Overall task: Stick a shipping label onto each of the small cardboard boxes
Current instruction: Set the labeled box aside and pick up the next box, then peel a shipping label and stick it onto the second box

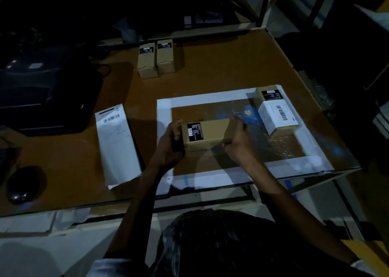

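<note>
- Between the left hand and the right hand the held box fills the gap, so nothing passes there.
- Just beyond and right of the right hand, the labelled box blocks the way.
- Left of the left hand, bare surface gives a lane up to the label sheets.
- Well ahead of the left hand stand two upright boxes, with open surface before them.
- Farther left, a dark printer and a mouse bound the room.
</note>
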{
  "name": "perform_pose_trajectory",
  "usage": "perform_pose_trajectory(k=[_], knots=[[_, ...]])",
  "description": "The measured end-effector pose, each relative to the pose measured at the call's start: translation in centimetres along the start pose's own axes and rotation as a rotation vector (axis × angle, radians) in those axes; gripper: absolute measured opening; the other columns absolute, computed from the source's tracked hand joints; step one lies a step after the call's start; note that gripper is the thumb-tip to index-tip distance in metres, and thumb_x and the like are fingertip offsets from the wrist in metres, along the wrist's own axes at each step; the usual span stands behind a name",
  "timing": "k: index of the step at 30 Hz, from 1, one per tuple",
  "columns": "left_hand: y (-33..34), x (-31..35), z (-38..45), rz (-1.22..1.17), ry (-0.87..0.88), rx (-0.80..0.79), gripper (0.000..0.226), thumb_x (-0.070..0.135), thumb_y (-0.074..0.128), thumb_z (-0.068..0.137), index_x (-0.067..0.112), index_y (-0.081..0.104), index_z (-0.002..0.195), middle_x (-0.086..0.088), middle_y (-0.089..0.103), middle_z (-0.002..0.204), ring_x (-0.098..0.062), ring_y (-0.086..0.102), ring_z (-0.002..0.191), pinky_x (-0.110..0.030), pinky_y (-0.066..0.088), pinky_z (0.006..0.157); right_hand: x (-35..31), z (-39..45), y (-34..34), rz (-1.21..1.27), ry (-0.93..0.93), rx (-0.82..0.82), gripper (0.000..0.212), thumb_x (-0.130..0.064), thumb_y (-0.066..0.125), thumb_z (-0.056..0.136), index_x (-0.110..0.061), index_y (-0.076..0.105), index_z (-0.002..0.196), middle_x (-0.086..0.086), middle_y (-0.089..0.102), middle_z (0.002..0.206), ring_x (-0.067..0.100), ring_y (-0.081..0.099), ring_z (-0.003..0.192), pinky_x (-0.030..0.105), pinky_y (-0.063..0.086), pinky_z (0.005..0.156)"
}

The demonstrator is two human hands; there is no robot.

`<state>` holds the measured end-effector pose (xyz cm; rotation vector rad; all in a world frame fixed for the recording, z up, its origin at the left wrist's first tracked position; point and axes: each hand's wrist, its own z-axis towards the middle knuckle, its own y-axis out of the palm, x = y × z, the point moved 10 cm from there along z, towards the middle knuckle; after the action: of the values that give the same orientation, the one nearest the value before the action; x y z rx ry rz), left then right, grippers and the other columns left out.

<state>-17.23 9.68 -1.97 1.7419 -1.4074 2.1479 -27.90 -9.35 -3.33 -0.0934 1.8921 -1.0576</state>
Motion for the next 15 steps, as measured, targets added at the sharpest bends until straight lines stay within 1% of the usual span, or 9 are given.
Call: perform_pose_trajectory(k=[2, 4, 5, 7, 9, 10, 12, 13, 15], knots=[[-0.4, -0.2, 0.3, 0.029, 0.023, 0.012, 0.056, 0.008, 0.070, 0.088, 0.011, 0.046, 0.139, -0.023, 0.055, 0.138, -0.029, 0.061, 0.116, -0.039, 0.054, 0.095, -1.3, -0.7, -0.5, -0.126, 0.044, 0.012, 0.095, -0.007, 0.079, 0.077, -0.030, 0.022, 0.149, 0.015, 0.026, 0.154, 0.039, 0.029, 0.142, 0.055, 0.035, 0.112], [-1.8, -0.8, 0.2, -0.005, -0.022, 0.049, 0.032, 0.022, 0.061, 0.098, 0.025, 0.055, 0.129, -0.011, 0.053, 0.145, -0.016, 0.063, 0.106, -0.027, 0.058, 0.081, -3.7, -1.7, -0.9, -0.273, 0.020, 0.046, 0.096, -0.009, 0.080, 0.075, -0.028, 0.023, 0.150, 0.014, 0.023, 0.155, 0.039, 0.024, 0.142, 0.055, 0.029, 0.113], [-2.8, -1.2, 0.3, 0.013, -0.012, 0.064, 0.038, 0.021, 0.064, 0.097, 0.026, 0.053, 0.133, -0.007, 0.050, 0.148, -0.014, 0.060, 0.110, -0.022, 0.056, 0.081, -5.1, -2.0, -0.8, -0.320, 0.000, 0.044, 0.096, -0.009, 0.080, 0.074, -0.029, 0.024, 0.150, 0.013, 0.023, 0.156, 0.038, 0.023, 0.142, 0.055, 0.026, 0.113], [-4.6, -2.4, 0.1, -0.027, 0.074, 0.074, 0.064, 0.017, 0.075, 0.089, 0.018, 0.044, 0.144, -0.002, 0.046, 0.148, -0.014, 0.051, 0.126, -0.013, 0.045, 0.092, -8.2, -2.5, 0.8, -0.343, -0.068, -0.008, 0.091, -0.005, 0.078, 0.075, -0.032, 0.031, 0.148, 0.008, 0.030, 0.155, 0.036, 0.027, 0.141, 0.055, 0.025, 0.114], [-7.3, -3.4, -0.4, -0.009, 0.100, 0.121, 0.057, 0.019, 0.075, 0.089, 0.011, 0.050, 0.141, 0.004, 0.052, 0.139, -0.009, 0.053, 0.124, 0.000, 0.039, 0.088, -11.2, -3.1, 2.9, -0.296, -0.179, -0.077, 0.081, 0.000, 0.075, 0.076, -0.031, 0.043, 0.143, 0.002, 0.043, 0.147, 0.031, 0.040, 0.135, 0.053, 0.035, 0.112], [-8.9, -4.3, -0.7, -0.006, 0.079, 0.169, 0.051, 0.020, 0.073, 0.091, 0.010, 0.054, 0.137, 0.008, 0.055, 0.132, -0.002, 0.057, 0.113, 0.003, 0.038, 0.081, -12.7, -3.6, 4.2, -0.249, -0.227, -0.103, 0.075, 0.003, 0.073, 0.078, -0.030, 0.048, 0.140, 0.000, 0.049, 0.140, 0.027, 0.047, 0.128, 0.048, 0.043, 0.106], [-12.0, -7.2, -1.1, -0.012, 0.015, 0.301, 0.044, 0.021, 0.071, 0.093, 0.011, 0.056, 0.132, 0.009, 0.058, 0.118, 0.004, 0.057, 0.087, -0.002, 0.041, 0.070, -14.8, -4.4, 7.1, -0.109, -0.256, -0.165, 0.067, 0.008, 0.067, 0.083, -0.028, 0.054, 0.137, -0.005, 0.055, 0.133, 0.017, 0.057, 0.113, 0.034, 0.053, 0.094], [-13.4, -8.8, -1.4, 0.028, -0.033, 0.335, 0.045, 0.024, 0.071, 0.092, 0.012, 0.055, 0.132, 0.007, 0.060, 0.115, 0.002, 0.057, 0.084, -0.009, 0.044, 0.071, -15.6, -4.6, 8.7, -0.025, -0.262, -0.186, 0.062, 0.008, 0.064, 0.086, -0.027, 0.056, 0.136, -0.004, 0.056, 0.134, 0.015, 0.058, 0.112, 0.033, 0.053, 0.095], [-15.2, -12.7, -1.9, 0.072, -0.134, 0.376, 0.055, 0.036, 0.067, 0.090, 0.019, 0.048, 0.138, -0.003, 0.066, 0.118, -0.018, 0.065, 0.095, -0.033, 0.055, 0.079, -17.0, -4.7, 12.3, 0.138, -0.247, -0.253, 0.049, 0.001, 0.062, 0.092, -0.022, 0.058, 0.136, 0.000, 0.059, 0.136, 0.016, 0.058, 0.118, 0.032, 0.050, 0.101]])
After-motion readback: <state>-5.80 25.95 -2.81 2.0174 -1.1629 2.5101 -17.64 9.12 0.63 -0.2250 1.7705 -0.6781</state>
